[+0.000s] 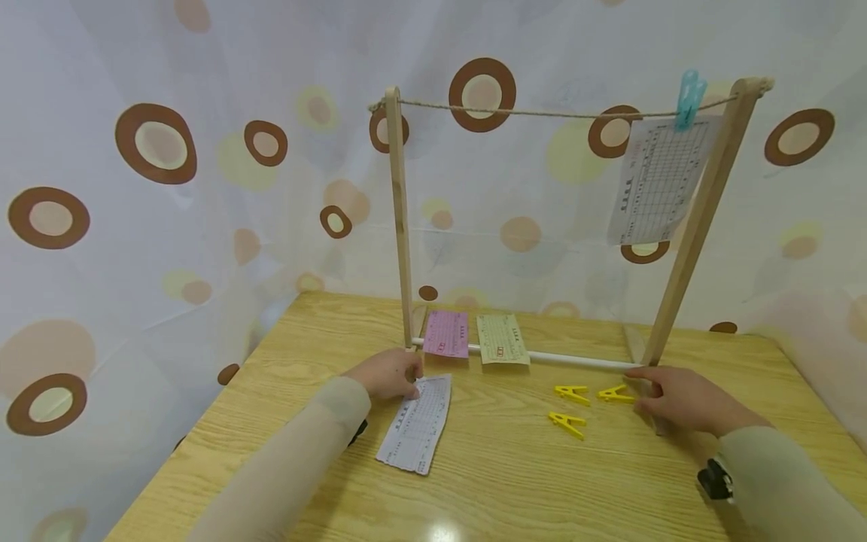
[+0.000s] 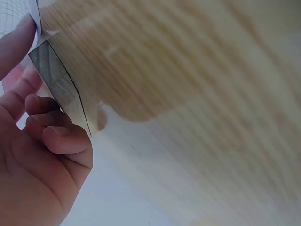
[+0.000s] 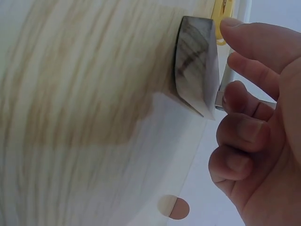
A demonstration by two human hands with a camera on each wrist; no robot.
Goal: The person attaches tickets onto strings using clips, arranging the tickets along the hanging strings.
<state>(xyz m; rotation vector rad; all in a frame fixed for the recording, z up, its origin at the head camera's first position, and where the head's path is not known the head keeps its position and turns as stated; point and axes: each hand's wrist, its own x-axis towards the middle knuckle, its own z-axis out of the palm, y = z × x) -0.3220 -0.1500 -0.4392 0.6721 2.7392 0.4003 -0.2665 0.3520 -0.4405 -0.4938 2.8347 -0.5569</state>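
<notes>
At the left, my left hand (image 1: 387,374) pinches the upper corner of a white printed slip (image 1: 416,429) with a grid on it. The left wrist view shows the thumb (image 2: 16,47) against the slip's edge and the other fingers curled. On the right, my right hand (image 1: 698,399) reaches to a yellow clothespin (image 1: 615,394), thumb and forefinger apart around its near end. The right wrist view shows the thumb tip at this clothespin (image 3: 223,21). Two more yellow clothespins, one above (image 1: 573,394) and one below (image 1: 566,424), lie just left of it.
A wooden frame (image 1: 401,226) holds a rope (image 1: 515,112). A blue clothespin (image 1: 689,102) hangs a printed sheet (image 1: 660,181) at its right end. Pink (image 1: 447,333) and pale green (image 1: 503,339) slips lie over the white bottom rod (image 1: 582,361). A patterned curtain (image 1: 223,150) stands behind.
</notes>
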